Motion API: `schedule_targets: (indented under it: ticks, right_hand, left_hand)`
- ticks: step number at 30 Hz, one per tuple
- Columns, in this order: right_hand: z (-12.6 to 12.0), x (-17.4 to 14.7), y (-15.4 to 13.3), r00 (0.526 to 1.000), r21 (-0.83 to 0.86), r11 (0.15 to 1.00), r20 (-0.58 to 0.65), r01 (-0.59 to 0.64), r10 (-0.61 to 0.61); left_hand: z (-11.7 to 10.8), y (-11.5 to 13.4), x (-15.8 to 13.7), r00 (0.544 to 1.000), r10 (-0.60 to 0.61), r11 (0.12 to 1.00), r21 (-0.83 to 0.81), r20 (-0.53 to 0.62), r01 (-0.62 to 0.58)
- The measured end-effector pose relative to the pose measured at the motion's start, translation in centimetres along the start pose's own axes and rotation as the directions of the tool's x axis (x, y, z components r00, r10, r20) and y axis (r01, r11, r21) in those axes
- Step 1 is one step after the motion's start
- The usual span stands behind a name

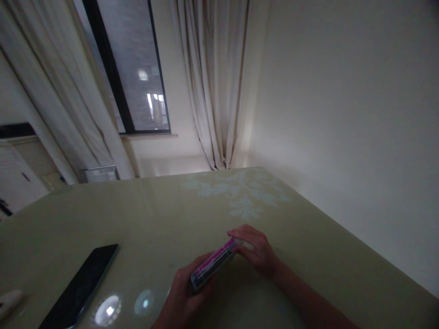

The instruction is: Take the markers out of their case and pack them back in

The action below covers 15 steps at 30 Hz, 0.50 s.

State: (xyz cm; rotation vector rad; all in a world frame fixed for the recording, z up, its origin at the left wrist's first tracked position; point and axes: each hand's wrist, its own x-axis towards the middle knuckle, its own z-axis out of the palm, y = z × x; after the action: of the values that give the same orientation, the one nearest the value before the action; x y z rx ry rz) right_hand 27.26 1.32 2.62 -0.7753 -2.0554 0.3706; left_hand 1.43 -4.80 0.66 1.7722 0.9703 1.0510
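**Pale wall (350, 114), green desk (144, 219), slim tube (214, 261) held at both ends**

The plain wall fills the whole right side of my view and meets the far corner of the room. Below it spreads the desk, its greenish top glossy, with a lighter leaf pattern (245, 194) near the far edge. At the upper left hangs a wide cream curtain (48, 73); a narrower curtain (217, 82) hangs close to the corner. Between the two stands the dark-framed window (137, 64), bright spots showing in its glass.

A flat black device (80, 285), long and slab-like, lies on the desk to the left of my hands, apart from them. My left hand (185, 285) is closed around the near end of the tube, which pokes out between thumb and fingers. My right hand (255, 246) pinches the far end, thumb below and fingers above.

The tube, pink along its upper side and dark along the side facing me, slants over the near part of the desk, its far end toward the right. A rounded pale object (9, 301), cut off by the left edge, sits beyond the device. Smallest are two round light reflections (144, 302) on the glossy top.
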Motion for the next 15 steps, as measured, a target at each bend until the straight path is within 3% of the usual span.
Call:
schedule_targets:
  ticks: [5,11,15]
  right_hand:
    - [0.5,-0.1,-0.1,0.98,0.002,0.986,-0.108,-0.166,0.166]
    - [1.6,0.0,-0.2,0.928,0.171,0.919,-0.055,-0.355,0.368]
    - [2.0,0.0,-0.2,0.906,0.129,0.908,-0.093,-0.4,0.412]
  left_hand:
    - [0.7,-1.7,-0.4,0.998,0.06,0.995,0.076,0.006,-0.061]
    - [0.8,-1.3,-1.0,0.998,0.064,0.98,0.189,0.004,-0.064]
    - [1.1,-0.4,-1.6,0.996,-0.039,0.993,0.111,-0.085,0.049]
